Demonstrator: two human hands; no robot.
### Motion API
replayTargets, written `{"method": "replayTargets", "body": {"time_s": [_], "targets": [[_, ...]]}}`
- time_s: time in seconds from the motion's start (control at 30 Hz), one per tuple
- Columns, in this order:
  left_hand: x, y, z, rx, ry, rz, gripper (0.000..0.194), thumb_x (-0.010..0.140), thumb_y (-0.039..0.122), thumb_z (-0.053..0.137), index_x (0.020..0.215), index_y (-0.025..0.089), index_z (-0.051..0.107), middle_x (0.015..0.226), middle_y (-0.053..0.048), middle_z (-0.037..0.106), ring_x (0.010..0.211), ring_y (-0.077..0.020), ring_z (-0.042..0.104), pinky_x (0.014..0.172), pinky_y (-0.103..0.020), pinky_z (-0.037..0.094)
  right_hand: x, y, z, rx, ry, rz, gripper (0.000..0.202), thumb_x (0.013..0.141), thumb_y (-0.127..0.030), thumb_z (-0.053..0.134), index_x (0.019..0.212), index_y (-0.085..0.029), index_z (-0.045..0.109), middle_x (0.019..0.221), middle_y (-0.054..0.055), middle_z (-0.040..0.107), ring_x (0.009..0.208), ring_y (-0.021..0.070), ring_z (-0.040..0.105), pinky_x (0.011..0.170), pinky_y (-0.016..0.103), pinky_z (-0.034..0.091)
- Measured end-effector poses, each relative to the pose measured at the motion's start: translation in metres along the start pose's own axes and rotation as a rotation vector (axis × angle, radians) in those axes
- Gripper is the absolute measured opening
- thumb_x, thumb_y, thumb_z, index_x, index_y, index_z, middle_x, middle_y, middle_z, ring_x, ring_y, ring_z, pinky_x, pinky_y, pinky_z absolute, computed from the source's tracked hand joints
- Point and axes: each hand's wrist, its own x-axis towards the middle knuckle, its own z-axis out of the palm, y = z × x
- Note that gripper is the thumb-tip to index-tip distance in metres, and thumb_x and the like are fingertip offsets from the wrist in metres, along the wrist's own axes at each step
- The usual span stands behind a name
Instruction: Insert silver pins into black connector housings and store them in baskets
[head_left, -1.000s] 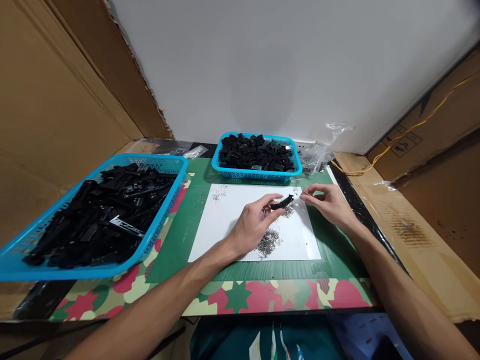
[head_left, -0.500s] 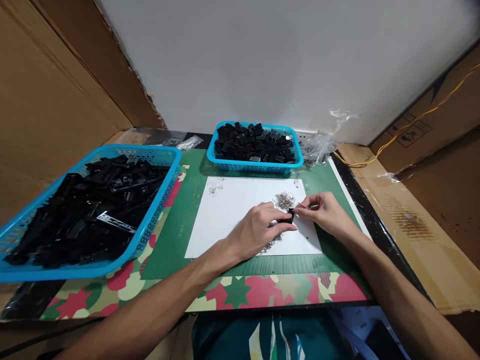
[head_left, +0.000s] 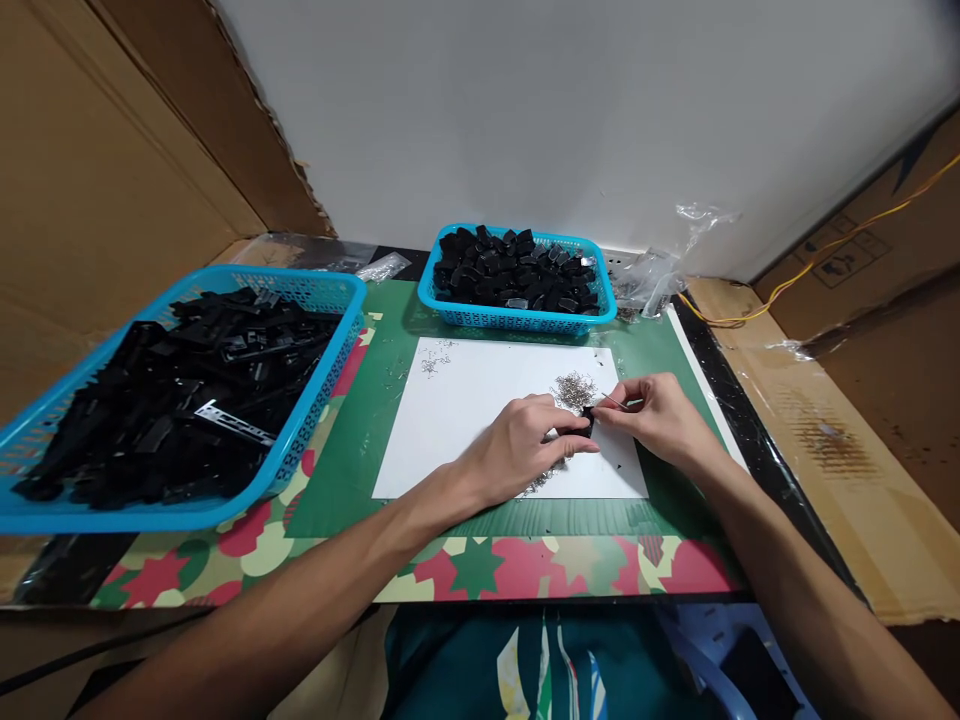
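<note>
Over the right part of a white sheet [head_left: 457,420], my left hand [head_left: 529,440] pinches a small black part [head_left: 587,424] between thumb and fingers. My right hand [head_left: 656,415] touches the same part from the right with its fingertips. A thin metal tool [head_left: 615,401] is held in the curled fingers of my right hand. Just behind the part is a pile of tiny metal pieces [head_left: 574,389]. More tiny pieces [head_left: 541,482] lie partly hidden under my left hand, and a few [head_left: 433,358] are scattered at the sheet's back left corner.
A large blue basket [head_left: 289,450] of black plastic parts stands on the left. Behind the sheet, a smaller blue basket [head_left: 517,318] holds black pieces. Clear plastic bags [head_left: 649,280] lie at the back right. Cardboard [head_left: 840,450] and a yellow wire [head_left: 795,283] are at the right.
The view has shifted a little, so the table and baskets appear slightly higher. Both hands keep nearly the same pose at the black part.
</note>
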Motion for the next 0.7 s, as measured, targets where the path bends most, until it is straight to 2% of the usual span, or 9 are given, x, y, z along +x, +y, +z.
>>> {"method": "replayTargets", "body": {"time_s": [0.13,0.5,0.7], "targets": [[0.0,0.0,0.0,-0.018,-0.013,0.015,0.024,0.089,0.035,0.079,0.106,0.018,0.082,0.08,-0.006,0.075,0.077,-0.0199,0.067,0.075,-0.033,0.053,0.002,0.0,-0.003,-0.015,-0.025,-0.005,0.03,0.075,-0.043,0.076,0.068,-0.014,0.072,0.069,0.008,0.072,0.058,0.0151,0.055,0.051,0.027,0.04],[0.002,0.002,-0.002,-0.08,0.009,-0.113,0.02,0.088,0.028,0.081,0.104,0.017,0.083,0.083,-0.005,0.077,0.07,-0.0148,0.066,0.067,-0.027,0.051,-0.004,-0.005,0.01,0.063,0.099,0.079,0.037,0.074,-0.049,0.078,0.071,-0.012,0.075,0.071,0.01,0.074,0.057,0.0145,0.055,0.048,0.025,0.037],[0.001,0.003,-0.004,-0.12,0.001,-0.17,0.019,0.087,0.028,0.081,0.104,0.018,0.083,0.084,-0.005,0.078,0.071,-0.0152,0.068,0.067,-0.027,0.052,-0.003,-0.003,0.003,0.073,0.02,0.039,0.042,0.072,-0.054,0.081,0.072,-0.012,0.077,0.075,0.011,0.075,0.063,0.0163,0.058,0.054,0.027,0.041]]}}
